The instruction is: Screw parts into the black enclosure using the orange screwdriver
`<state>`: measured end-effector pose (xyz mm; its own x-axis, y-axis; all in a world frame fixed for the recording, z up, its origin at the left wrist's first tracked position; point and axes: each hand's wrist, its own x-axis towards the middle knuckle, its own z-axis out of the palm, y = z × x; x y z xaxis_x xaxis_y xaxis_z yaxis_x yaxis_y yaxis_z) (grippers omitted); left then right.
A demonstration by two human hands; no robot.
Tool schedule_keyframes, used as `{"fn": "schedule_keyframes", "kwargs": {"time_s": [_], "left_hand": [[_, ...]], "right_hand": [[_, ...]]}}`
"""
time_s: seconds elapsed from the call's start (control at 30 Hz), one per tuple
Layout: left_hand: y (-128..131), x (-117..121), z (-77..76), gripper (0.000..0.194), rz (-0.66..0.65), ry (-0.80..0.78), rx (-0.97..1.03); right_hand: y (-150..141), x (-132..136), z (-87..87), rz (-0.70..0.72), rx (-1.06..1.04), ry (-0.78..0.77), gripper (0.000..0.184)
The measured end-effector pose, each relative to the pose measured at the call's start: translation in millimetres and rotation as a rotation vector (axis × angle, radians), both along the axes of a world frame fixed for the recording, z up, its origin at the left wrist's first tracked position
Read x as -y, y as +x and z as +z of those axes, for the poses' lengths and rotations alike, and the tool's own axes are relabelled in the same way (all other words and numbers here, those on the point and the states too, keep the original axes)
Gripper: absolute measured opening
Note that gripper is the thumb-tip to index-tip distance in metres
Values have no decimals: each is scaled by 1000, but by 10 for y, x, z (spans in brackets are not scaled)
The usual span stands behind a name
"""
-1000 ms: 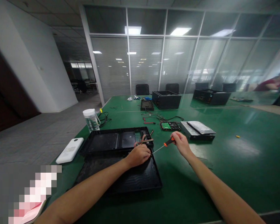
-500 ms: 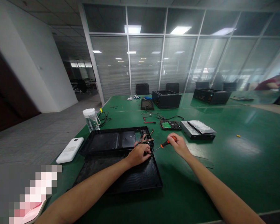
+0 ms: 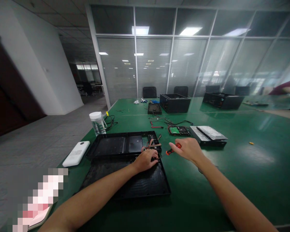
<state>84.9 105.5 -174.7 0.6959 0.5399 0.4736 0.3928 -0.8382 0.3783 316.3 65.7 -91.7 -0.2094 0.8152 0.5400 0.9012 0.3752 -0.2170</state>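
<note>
My right hand [image 3: 188, 149] is closed around the orange-and-black handle of a screwdriver [image 3: 169, 151]. Its shaft points left toward the right rim of a black plastic casing, and the tip is hard to see beside my left fingers. The casing lies opened out, with a front half [image 3: 130, 185] and a rear half [image 3: 111, 145]. My left hand [image 3: 146, 160] rests where the two halves meet at the right, its fingers curled together; whatever they pinch is hidden. Striped wires [image 3: 151, 145] loop from the rear half's right end, just behind that hand.
A white power bank [image 3: 76, 154] and clear bottle [image 3: 97, 124] stand left. Behind my right hand lie a drive with a green board [image 3: 175, 130] and a silver-black drive unit [image 3: 203, 138]. Black computer cases [image 3: 175, 103] stand farther back. A person's sleeve [image 3: 284, 87] shows far right.
My right hand has turned over the screwdriver handle, its back now more upward. My left hand keeps its place on the casing. The whole view has shifted slightly.
</note>
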Motion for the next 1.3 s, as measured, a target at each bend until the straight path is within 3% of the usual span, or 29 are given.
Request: {"fn": "schedule_keyframes", "kwargs": {"time_s": [0.07,0.13,0.2,0.27,0.4,0.57,0.7,0.83,0.97,1.1,1.23,1.3], "left_hand": [[-5,2,-4,14,3,-3,12],[-7,2,-9,18,7,-12,26],[-9,1,-12,20,9,-24,34],[-11,-1,-14,23,6,-38,34],[-12,-3,-14,24,2,-41,28],[-3,-1,-4,24,15,-38,32],[-10,6,-1,24,27,-30,13],[-16,15,0,25,55,-54,-17],[-15,21,10,23,57,-71,-12],[-14,15,13,23,56,-64,-15],[-14,11,7,22,38,-49,-13],[-14,11,6,22,35,-41,-8]], "right_hand": [[-91,30,189,-39,104,-24,44],[-198,40,338,23,148,-71,37],[-311,30,431,127,182,-127,31],[-416,3,474,139,234,-148,36],[-549,-65,492,-91,338,-94,54],[-562,-62,532,73,342,-139,38],[-571,23,617,-65,406,-188,55],[-600,81,678,-37,419,-264,43],[-593,76,687,-126,420,-331,52],[-566,67,676,-35,364,-362,40],[-563,93,661,-107,405,-360,49],[-563,109,654,-60,377,-365,45]]}}
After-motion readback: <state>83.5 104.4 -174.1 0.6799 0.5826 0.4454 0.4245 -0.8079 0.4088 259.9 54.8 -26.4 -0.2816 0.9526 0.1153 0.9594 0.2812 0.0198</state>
